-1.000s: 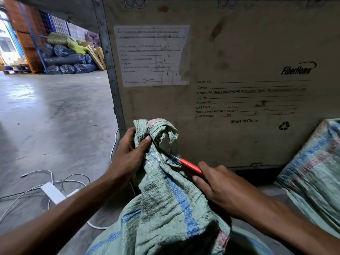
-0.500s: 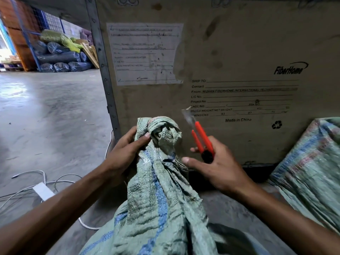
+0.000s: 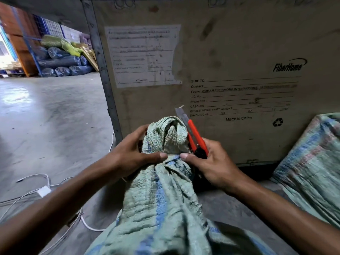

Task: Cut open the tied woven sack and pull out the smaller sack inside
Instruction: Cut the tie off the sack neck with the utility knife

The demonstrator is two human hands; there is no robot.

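At the sack (image 3: pixel 161 196) neck, both thumbs pinch, right hand (image 3: pixel 211 166) palming cutter (image 3: pixel 196 137).

Left hand (image 3: pixel 132 153) gripping, right hand (image 3: pixel 207 162) closed, thumbs nearly meeting

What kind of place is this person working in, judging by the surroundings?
Probably a warehouse or storage hall. A big plywood shipping crate with printed freight fields stands on a bare grey concrete floor, and plastic-wrapped dark rolls are stacked against blue metal racking in the background.
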